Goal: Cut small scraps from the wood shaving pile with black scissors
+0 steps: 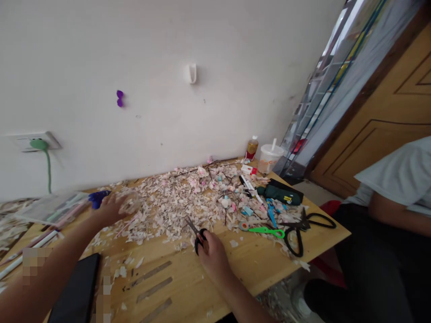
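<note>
My right hand (213, 255) is closed around the black handles of small scissors (192, 225). Their blades are slightly apart and point away from me, over a spread of pale scraps (168, 202). Further left, my left hand (114, 207) reaches over the edge of the scraps with its fingers stretched out. A clear, roundish thing (132, 202) lies at its fingertips; whether they touch is hard to tell. Just behind that hand is a dark blue object (98, 198). Pink and white flower-like pieces (202, 172) are strewn among the scraps, with thin dark twigs near the wall.
Large black-handled shears (305, 223), green-handled scissors (266, 231), a dark green umbrella (281, 194), a lidded cup (269, 157) and a bottle (252, 148) occupy the right side. A black phone (76, 289) lies front left. Beyond the table's right edge sits another person (397, 193).
</note>
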Tool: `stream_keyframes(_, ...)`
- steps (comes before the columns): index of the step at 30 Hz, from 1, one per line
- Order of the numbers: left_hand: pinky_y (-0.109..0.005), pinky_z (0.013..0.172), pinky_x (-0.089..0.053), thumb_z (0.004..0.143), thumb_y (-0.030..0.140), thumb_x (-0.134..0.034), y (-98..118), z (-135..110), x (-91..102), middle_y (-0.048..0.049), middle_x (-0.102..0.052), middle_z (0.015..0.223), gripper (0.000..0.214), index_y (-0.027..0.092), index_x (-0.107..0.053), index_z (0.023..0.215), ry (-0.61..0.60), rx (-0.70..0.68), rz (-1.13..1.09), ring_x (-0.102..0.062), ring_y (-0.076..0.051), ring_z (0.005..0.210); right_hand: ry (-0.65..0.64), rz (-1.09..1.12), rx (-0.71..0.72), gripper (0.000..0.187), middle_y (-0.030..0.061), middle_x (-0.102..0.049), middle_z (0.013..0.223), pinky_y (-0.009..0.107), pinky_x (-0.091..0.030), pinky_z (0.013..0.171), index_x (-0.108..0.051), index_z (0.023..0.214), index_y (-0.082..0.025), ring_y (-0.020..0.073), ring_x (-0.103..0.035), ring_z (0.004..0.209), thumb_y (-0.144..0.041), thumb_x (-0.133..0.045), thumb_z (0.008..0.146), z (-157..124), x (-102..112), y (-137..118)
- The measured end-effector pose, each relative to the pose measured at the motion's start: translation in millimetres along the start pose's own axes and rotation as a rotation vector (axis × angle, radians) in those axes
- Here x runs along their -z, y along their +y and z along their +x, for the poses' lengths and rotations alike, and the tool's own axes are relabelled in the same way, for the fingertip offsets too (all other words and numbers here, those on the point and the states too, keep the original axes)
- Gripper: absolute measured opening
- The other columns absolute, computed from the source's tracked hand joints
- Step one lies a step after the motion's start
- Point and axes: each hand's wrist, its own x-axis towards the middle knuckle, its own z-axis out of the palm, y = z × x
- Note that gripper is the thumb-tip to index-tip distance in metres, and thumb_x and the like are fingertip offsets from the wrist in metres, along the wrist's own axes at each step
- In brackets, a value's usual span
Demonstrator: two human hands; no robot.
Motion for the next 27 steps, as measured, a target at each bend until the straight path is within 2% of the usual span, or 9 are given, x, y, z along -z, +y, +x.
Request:
stream_keyframes(3, -0.071, 0.102, -0.020, 0.084, 0.039, -0.059, 9.9, -7.5, -3.7, -0.0223, -0.021, 0.159, 0.067, 0.021, -0.038, 0.145, -0.025, 0.030, 0.171, -0.017, -0.046, 0.144, 0.043, 0.152, 0.022, 0.015, 0.0055, -0.065, 0.087, 0.026, -0.047, 0.075, -0.060, 0.090, -0.019, 0.0187, -0.062, 0.082, -0.018, -0.047, 0.083, -5.2, 3.8, 2.1)
stream_keyframes(6, -0.071, 0.105, -0.014, 0.084, 0.046, -0.057, 49.4, -26.6, -24.5, -0.0180, -0.010, 0.162, 0.071, 0.023, -0.034, 0.147, 0.152, -0.053, 0.183, -0.001, -0.041, 0.148, 0.046, 0.342, 0.050, 0.019, 0.0050, -0.066, 0.086, 0.024, -0.049, 0.074, -0.062, 0.088, -0.019, 0.0166, -0.063, 0.080, -0.017, -0.043, 0.086, -7.3, 6.5, 4.5)
stream_keyframes(8, -0.066, 0.110, -0.014, 0.086, 0.055, -0.050, 89.9, -45.7, -47.1, -0.0157, -0.012, 0.163, 0.069, 0.022, -0.038, 0.146, 0.146, -0.145, 0.093, 0.000, -0.038, 0.148, 0.088, 0.441, 0.040, 0.021, 0.0058, -0.068, 0.090, 0.025, -0.050, 0.078, -0.063, 0.095, -0.019, 0.0164, -0.065, 0.083, -0.020, -0.042, 0.091, -6.3, 6.5, 6.5)
stream_keyframes(11, -0.069, 0.109, -0.014, 0.088, 0.062, -0.041, 148.9, -70.9, -81.0, -0.0103, -0.014, 0.163, 0.069, 0.032, -0.031, 0.150, -0.022, -0.265, -0.075, -0.003, -0.039, 0.148, 0.201, 0.512, -0.019, 0.021, 0.0071, -0.069, 0.093, 0.026, -0.051, 0.081, -0.060, 0.102, -0.019, 0.0167, -0.066, 0.085, -0.028, -0.043, 0.095, -3.8, 5.2, 9.7)
stream_keyframes(14, -0.064, 0.112, -0.012, 0.091, 0.056, -0.041, 179.8, -72.6, -100.3, -0.0103, -0.029, 0.159, 0.060, 0.027, -0.044, 0.144, 0.063, -0.270, -0.137, -0.016, -0.037, 0.147, 0.192, 0.526, -0.056, 0.022, 0.0072, -0.069, 0.092, 0.027, -0.051, 0.081, -0.060, 0.101, -0.019, 0.0175, -0.067, 0.085, -0.033, -0.044, 0.095, -2.5, 3.8, 11.3)
stream_keyframes(18, -0.042, 0.109, -0.033, 0.091, 0.029, -0.043, 176.3, -39.4, -99.5, -0.0122, -0.062, 0.132, 0.035, 0.017, -0.064, 0.117, 0.156, -0.279, -0.264, -0.049, -0.027, 0.128, 0.101, 0.518, -0.117, 0.026, 0.0067, -0.069, 0.087, 0.026, -0.052, 0.077, -0.061, 0.098, -0.019, 0.0179, -0.067, 0.080, -0.039, -0.045, 0.094, -1.2, 0.2, 11.3)
stream_keyframes(21, -0.035, 0.098, -0.044, 0.087, 0.019, -0.044, 164.1, -14.7, -85.3, -0.0102, -0.069, 0.118, 0.034, 0.019, -0.065, 0.114, 0.143, -0.221, -0.323, -0.062, -0.024, 0.111, 0.087, 0.521, -0.165, 0.028, 0.0061, -0.069, 0.083, 0.025, -0.052, 0.073, -0.061, 0.099, -0.018, 0.0168, -0.065, 0.074, -0.041, -0.045, 0.093, 0.7, -3.5, 12.3)
stream_keyframes(24, -0.038, 0.097, -0.044, 0.087, 0.019, -0.042, 161.3, -3.2, -65.1, -0.0128, -0.066, 0.125, 0.043, 0.018, -0.058, 0.127, 0.171, -0.161, -0.320, -0.060, -0.026, 0.114, 0.075, 0.563, -0.184, 0.028, 0.0069, -0.069, 0.086, 0.026, -0.051, 0.076, -0.060, 0.101, -0.018, 0.0176, -0.066, 0.079, -0.040, -0.045, 0.093, 1.6, -4.4, 13.5)
stream_keyframes(27, -0.053, 0.106, -0.034, 0.091, 0.032, -0.040, 170.7, -0.2, -50.9, -0.0119, -0.052, 0.144, 0.050, 0.024, -0.045, 0.140, 0.227, -0.134, -0.277, -0.044, -0.033, 0.132, 0.061, 0.554, -0.184, 0.025, 0.0066, -0.070, 0.087, 0.026, -0.050, 0.078, -0.060, 0.099, -0.018, 0.0183, -0.067, 0.084, -0.037, -0.046, 0.091, 1.1, -1.4, 12.5)
